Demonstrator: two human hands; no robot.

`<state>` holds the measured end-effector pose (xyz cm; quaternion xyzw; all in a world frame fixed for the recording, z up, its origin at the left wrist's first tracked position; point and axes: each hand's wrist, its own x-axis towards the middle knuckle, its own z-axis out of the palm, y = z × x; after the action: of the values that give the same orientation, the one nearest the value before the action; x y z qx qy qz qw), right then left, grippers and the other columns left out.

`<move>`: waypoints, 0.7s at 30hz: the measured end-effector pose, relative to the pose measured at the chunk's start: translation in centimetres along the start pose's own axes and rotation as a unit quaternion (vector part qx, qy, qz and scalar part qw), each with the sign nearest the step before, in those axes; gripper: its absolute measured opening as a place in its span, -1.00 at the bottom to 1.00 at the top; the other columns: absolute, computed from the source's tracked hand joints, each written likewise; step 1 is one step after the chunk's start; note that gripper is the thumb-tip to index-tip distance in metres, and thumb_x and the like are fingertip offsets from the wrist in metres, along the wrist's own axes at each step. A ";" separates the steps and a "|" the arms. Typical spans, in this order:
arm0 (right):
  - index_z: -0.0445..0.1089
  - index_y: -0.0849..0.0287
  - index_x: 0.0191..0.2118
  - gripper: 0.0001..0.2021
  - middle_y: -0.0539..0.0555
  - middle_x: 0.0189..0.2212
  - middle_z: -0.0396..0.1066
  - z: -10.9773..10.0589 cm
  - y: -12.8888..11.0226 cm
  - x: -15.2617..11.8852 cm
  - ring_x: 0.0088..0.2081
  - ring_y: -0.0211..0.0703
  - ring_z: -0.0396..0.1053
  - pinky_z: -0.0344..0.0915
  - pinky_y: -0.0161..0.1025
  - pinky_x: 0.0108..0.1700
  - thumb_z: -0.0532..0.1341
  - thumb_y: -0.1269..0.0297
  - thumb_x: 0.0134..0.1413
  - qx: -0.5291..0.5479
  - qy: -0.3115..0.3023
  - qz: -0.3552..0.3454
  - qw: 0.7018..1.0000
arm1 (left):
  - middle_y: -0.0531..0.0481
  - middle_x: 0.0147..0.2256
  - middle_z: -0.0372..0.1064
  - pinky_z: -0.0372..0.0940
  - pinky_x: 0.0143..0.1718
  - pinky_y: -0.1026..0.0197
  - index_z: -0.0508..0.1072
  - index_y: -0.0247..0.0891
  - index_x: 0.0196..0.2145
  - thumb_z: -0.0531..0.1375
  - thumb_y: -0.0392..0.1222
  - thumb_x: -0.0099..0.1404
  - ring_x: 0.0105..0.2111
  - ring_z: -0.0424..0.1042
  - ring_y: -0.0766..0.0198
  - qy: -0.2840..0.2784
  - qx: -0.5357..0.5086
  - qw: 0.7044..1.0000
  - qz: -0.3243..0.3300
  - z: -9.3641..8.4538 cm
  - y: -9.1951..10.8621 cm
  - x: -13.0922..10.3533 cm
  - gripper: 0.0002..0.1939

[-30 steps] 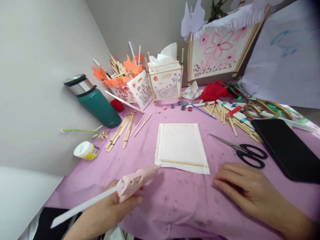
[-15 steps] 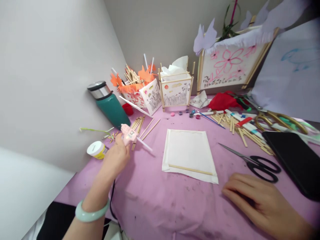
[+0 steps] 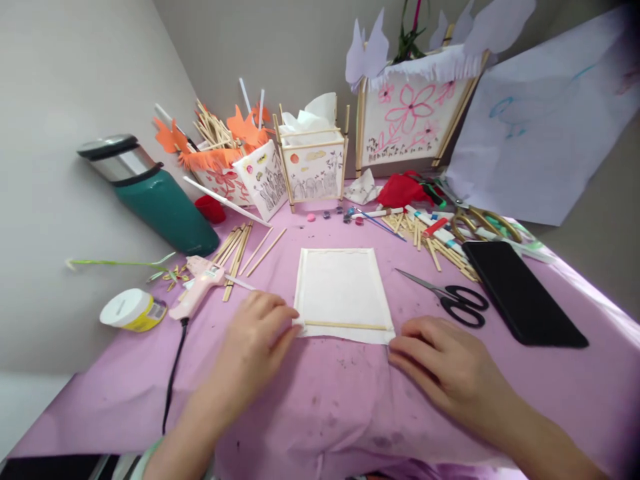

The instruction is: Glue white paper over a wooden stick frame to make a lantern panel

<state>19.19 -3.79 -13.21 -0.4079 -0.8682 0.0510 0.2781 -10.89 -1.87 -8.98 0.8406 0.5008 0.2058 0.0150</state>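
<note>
A white sheet, cloth or paper, lies flat on the purple tablecloth with its side and far edges folded in. A thin wooden stick rests across it near the front edge. My left hand pinches the sheet's near left corner between thumb and fingers. At the near right corner, my right hand is closed with its fingertips on the sheet. Left of the sheet, a pink hot glue gun lies on the table with its cord running forward. Black-handled scissors lie to the right.
A green bottle and a white-lidded jar stand at the left. Decorated paper boxes line the wall. Loose wooden sticks, more short sticks, gold-handled scissors and a black phone lie around the sheet.
My left hand has let go of the glue gun, now lying on the table, and moved right to the sheet's near left corner. My right hand has come to the near right corner.
</note>
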 end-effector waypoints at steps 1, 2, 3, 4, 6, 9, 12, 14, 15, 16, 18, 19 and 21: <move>0.44 0.18 -0.24 -0.88 0.12 -0.30 0.35 0.1 -0.1 0.1 -0.29 -0.14 0.29 0.18 -0.18 -0.25 0.15 0.36 0.20 -0.008 -0.004 -0.004 1.000 | -0.09 -0.26 0.35 0.23 -0.18 0.12 0.45 -0.25 -0.26 0.07 -0.27 0.32 -0.21 0.28 0.17 -0.013 -0.023 1.000 0.013 0.6 0.9 0.3 -0.85; 0.44 0.18 -0.24 -0.88 0.12 -0.31 0.35 0.1 -0.1 0.1 -0.29 -0.14 0.28 0.17 -0.18 -0.26 0.14 0.36 0.21 -0.015 -0.006 -0.008 1.000 | -0.09 -0.26 0.34 0.23 -0.20 0.11 0.45 -0.25 -0.26 0.10 -0.27 0.30 -0.22 0.26 0.16 -0.022 -0.036 0.999 0.021 1.1 1.6 0.5 -0.87; 0.44 0.18 -0.25 -0.87 0.12 -0.32 0.35 0.2 -0.2 0.2 -0.30 -0.14 0.27 0.15 -0.18 -0.26 0.14 0.36 0.21 -0.020 -0.006 -0.011 1.000 | -0.10 -0.25 0.33 0.23 -0.21 0.09 0.45 -0.26 -0.25 0.13 -0.27 0.28 -0.22 0.25 0.15 -0.032 -0.041 0.998 0.021 1.5 2.0 0.8 -0.89; 0.45 0.18 -0.26 -0.87 0.11 -0.33 0.35 0.2 -0.2 0.3 -0.31 -0.15 0.26 0.14 -0.18 -0.26 0.13 0.36 0.22 -0.024 -0.004 -0.015 1.000 | -0.10 -0.25 0.33 0.23 -0.20 0.07 0.44 -0.26 -0.25 0.17 -0.26 0.26 -0.21 0.24 0.13 -0.044 -0.042 0.998 0.018 1.9 2.3 1.0 -0.89; 0.45 0.18 -0.27 -0.85 0.10 -0.35 0.35 0.2 -0.3 0.5 -0.33 -0.16 0.24 0.12 -0.18 -0.27 0.13 0.36 0.22 -0.033 0.001 -0.024 0.999 | -0.10 -0.23 0.32 0.23 -0.19 0.04 0.44 -0.25 -0.24 0.21 -0.25 0.22 -0.20 0.23 0.11 -0.071 -0.042 0.996 0.015 2.2 2.6 1.5 -0.87; 0.45 0.19 -0.28 -0.84 0.09 -0.37 0.35 0.2 -0.3 0.8 -0.34 -0.16 0.23 0.09 -0.17 -0.27 0.11 0.39 0.23 -0.048 0.006 -0.036 0.998 | -0.09 -0.22 0.31 0.22 -0.17 0.02 0.44 -0.24 -0.24 0.22 -0.24 0.22 -0.19 0.23 0.10 -0.095 -0.034 0.995 0.021 2.4 3.0 2.1 -0.87; 0.44 0.19 -0.28 -0.82 0.08 -0.39 0.35 0.3 -0.3 1.1 -0.35 -0.17 0.23 0.07 -0.16 -0.26 0.09 0.42 0.23 -0.062 0.001 -0.046 0.997 | -0.09 -0.22 0.30 0.21 -0.18 0.02 0.43 -0.24 -0.26 0.21 -0.27 0.21 -0.19 0.22 0.10 -0.105 -0.024 0.994 0.034 2.6 3.7 2.8 -0.90; 0.44 0.19 -0.30 -0.80 0.07 -0.40 0.34 0.5 -0.3 1.3 -0.35 -0.17 0.23 0.06 -0.16 -0.26 0.07 0.45 0.23 -0.069 -0.010 -0.054 0.996 | -0.08 -0.23 0.30 0.21 -0.18 0.03 0.43 -0.24 -0.27 0.19 -0.29 0.22 -0.20 0.21 0.10 -0.117 -0.019 0.992 0.044 2.8 4.1 3.2 -0.90; 0.43 0.19 -0.32 -0.79 0.07 -0.40 0.34 0.6 -0.2 1.4 -0.35 -0.17 0.23 0.05 -0.16 -0.26 0.06 0.46 0.22 -0.071 -0.013 -0.057 0.996 | -0.08 -0.23 0.29 0.20 -0.18 0.03 0.43 -0.24 -0.27 0.17 -0.30 0.22 -0.20 0.21 0.11 -0.122 -0.017 0.991 0.050 2.9 4.2 3.5 -0.90; 0.43 0.19 -0.33 -0.78 0.07 -0.41 0.34 0.7 -0.2 1.5 -0.35 -0.17 0.23 0.05 -0.16 -0.27 0.05 0.48 0.22 -0.074 -0.016 -0.059 0.995 | -0.08 -0.23 0.29 0.20 -0.18 0.03 0.43 -0.24 -0.27 0.16 -0.31 0.23 -0.20 0.21 0.11 -0.126 -0.014 0.990 0.054 3.0 4.3 3.7 -0.90; 0.42 0.21 -0.35 -0.78 0.08 -0.42 0.33 0.8 -0.2 1.6 -0.35 -0.16 0.23 0.04 -0.15 -0.27 0.05 0.50 0.20 -0.075 -0.016 -0.061 0.995 | -0.08 -0.24 0.29 0.19 -0.18 0.04 0.42 -0.25 -0.27 0.14 -0.33 0.22 -0.20 0.21 0.11 -0.131 -0.010 0.990 0.059 3.2 4.3 4.0 -0.89; 0.42 0.21 -0.36 -0.78 0.08 -0.42 0.33 0.8 -0.2 1.7 -0.35 -0.16 0.23 0.04 -0.15 -0.27 0.05 0.50 0.19 -0.073 -0.013 -0.060 0.995 | -0.07 -0.25 0.29 0.19 -0.18 0.04 0.42 -0.25 -0.27 0.14 -0.34 0.20 -0.20 0.21 0.11 -0.132 -0.009 0.989 0.058 3.3 4.3 4.1 -0.87; 0.42 0.22 -0.36 -0.79 0.08 -0.42 0.33 0.7 -0.3 1.8 -0.35 -0.16 0.23 0.04 -0.15 -0.27 0.06 0.48 0.20 -0.066 -0.008 -0.055 0.996 | -0.07 -0.25 0.29 0.19 -0.17 0.04 0.41 -0.26 -0.27 0.14 -0.37 0.16 -0.20 0.21 0.11 -0.133 -0.012 0.990 0.052 3.4 4.1 4.2 -0.84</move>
<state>17.70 -2.59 -12.91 -0.3770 -0.8928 -0.0186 0.2458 -4.46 0.26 -9.79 0.8854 0.4471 0.0980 0.0805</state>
